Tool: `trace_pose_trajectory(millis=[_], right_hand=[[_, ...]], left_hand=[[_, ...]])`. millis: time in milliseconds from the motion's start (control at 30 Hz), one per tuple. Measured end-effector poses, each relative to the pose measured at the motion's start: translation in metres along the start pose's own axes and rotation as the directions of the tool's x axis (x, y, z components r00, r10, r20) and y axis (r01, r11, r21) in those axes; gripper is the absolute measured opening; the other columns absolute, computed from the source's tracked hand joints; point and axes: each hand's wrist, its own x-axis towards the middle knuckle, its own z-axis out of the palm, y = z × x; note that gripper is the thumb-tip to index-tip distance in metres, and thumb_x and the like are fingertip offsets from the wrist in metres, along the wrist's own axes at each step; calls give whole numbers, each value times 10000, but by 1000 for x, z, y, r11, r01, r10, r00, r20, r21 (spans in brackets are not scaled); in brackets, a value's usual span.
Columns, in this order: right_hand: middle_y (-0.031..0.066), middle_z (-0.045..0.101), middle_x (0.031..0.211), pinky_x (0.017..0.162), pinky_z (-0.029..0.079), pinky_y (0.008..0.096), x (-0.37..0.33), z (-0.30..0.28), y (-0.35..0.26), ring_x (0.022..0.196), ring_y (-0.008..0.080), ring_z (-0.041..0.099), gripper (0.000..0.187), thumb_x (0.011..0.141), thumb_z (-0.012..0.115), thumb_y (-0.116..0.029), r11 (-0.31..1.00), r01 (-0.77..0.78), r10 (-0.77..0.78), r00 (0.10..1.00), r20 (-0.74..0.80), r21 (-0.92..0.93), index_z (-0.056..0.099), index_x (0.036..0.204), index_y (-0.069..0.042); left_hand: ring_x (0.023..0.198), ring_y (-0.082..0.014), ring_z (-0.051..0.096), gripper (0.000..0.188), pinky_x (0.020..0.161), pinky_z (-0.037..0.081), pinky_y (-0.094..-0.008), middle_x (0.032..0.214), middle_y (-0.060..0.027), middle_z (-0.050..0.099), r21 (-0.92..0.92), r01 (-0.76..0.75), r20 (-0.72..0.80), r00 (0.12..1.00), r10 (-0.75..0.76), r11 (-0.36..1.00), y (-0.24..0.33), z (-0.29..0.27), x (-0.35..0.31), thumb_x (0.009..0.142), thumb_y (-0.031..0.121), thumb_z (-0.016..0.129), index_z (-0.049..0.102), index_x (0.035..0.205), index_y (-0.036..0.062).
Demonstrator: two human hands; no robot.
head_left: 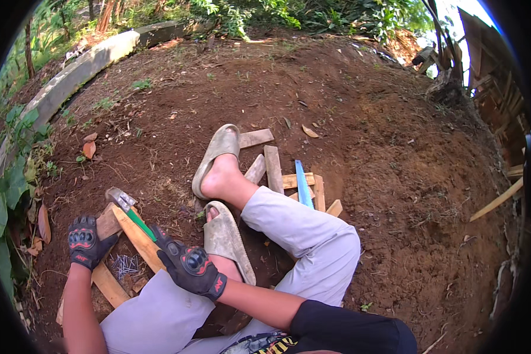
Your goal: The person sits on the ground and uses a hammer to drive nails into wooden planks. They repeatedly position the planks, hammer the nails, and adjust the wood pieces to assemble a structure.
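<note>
My right hand [189, 262], in a black and red glove, is closed round the green handle of a claw hammer [137, 219]. The hammer's metal head rests over the far end of a light wooden plank [140, 237]. At the left, my left hand [85, 242], gloved alike, grips a short brown wood piece [107, 223] beside that plank; its fingertips are partly hidden. A small pile of nails [124, 266] lies between the planks, just below the hands. Another wood strip [109, 284] slants beneath my left hand.
Beyond my legs, a blue saw blade [304, 184] lies among several wood offcuts [273, 167]. My sandalled feet [224, 236] stand on brown soil. A low concrete border [88, 68] curves along the left, with leafy plants beside it. A wooden structure [498, 88] stands far right.
</note>
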Motion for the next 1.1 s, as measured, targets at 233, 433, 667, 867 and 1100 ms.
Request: trace_pose_trajectory(millis=[233,433,667,867,1100], right_hand=[[232,678,1384,865,603,460,-18,-1,12,1057,344,742,535,1108,532,-211,916,-382,313,874,371,127,454,1617,-66],[241,705,1258,944,570,492,-45,-27,47,1095,422,714,421,1094,569,-294,959,-275,274,962,19,62,609,1425,-36],[243,709,1213,956,539,499,-95,-93,85,1120,423,701,441,1072,613,-382,855,-518,517,855,-45,-10,642,1354,-44],[227,720,1002,821,539,480,-98,-90,79,924,391,719,420,1038,658,-429,660,-731,718,682,141,173,676,1171,-31],[90,662,713,543,498,402,-94,-93,103,537,175,631,424,1037,692,-457,552,-726,675,678,292,411,638,979,-41]], left_hand=[[1177,-387,626,733,1048,494,-504,1221,-201,664,69,-10,37,999,7,998,12,-18,-8,782,603,839,669,1223,43],[1157,-407,641,742,1025,518,-509,1212,-219,672,62,-26,11,1000,25,998,-3,-10,-8,772,608,840,681,1208,29],[1183,-406,625,756,1041,499,-520,1230,-206,666,36,-28,30,999,27,999,6,-12,-6,767,615,844,671,1225,39],[1179,-409,631,752,1034,509,-518,1215,-213,675,48,-32,16,999,31,998,-2,-13,-7,759,612,847,682,1214,36],[1197,-415,627,792,1062,507,-516,1245,-237,666,15,-31,90,996,30,999,7,-21,-6,761,610,841,667,1247,9]])
